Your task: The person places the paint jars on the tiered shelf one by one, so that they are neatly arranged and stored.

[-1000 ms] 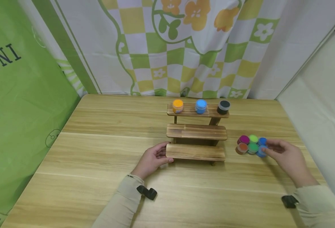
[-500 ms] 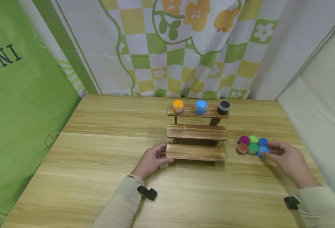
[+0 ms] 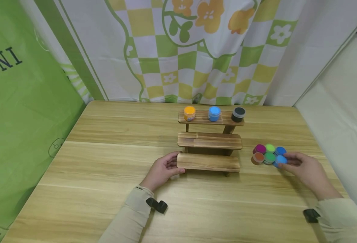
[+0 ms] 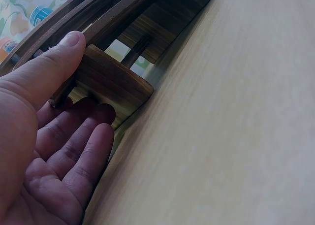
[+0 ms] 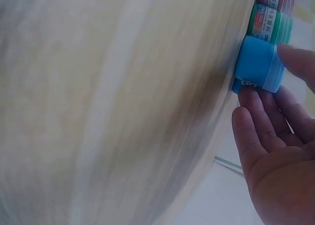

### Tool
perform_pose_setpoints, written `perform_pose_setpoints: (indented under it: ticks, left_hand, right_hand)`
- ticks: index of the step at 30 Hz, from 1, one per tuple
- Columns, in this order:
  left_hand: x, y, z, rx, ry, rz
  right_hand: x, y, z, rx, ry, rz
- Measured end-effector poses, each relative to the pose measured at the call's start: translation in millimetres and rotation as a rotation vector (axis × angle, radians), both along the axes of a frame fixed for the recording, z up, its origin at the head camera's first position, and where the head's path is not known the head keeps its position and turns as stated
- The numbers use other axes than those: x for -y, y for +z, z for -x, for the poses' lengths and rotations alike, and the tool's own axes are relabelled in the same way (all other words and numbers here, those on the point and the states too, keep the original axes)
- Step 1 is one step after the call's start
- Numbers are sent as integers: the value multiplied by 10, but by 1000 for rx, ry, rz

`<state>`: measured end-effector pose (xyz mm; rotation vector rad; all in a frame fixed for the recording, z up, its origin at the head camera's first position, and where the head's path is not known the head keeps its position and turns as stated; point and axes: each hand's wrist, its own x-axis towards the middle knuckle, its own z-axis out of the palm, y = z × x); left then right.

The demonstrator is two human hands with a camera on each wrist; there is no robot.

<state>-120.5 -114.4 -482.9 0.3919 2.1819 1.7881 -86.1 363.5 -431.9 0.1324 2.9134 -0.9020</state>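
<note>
Wood tbl (image 3: 111, 175) w/ 3-tier stand (image 3: 208, 162), 3 jars (image 3: 214, 114) up top, 6 jars (image 3: 269, 158) on tbl, R side

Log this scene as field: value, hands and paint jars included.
surface: wood-grain table
rack: three-tier wooden shelf
top tier, left to right: orange jar, sky-blue jar, black jar
right of shelf, back row: magenta jar, lime jar, dark-blue jar
front row: brown-orange jar, green jar, light-blue jar
left hand: holds bottom tier at its left end
right hand: thumb and fingers on light-blue jar
light-blue jar lifted: cannot tell
</note>
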Motion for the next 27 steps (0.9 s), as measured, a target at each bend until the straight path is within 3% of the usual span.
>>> perform_pose_setpoints:
  ticks: [27]
  left_hand:
    - [-1,1,-1,6,4,0]
  right_hand:
    - [140,154,-139,-112,-82,25]
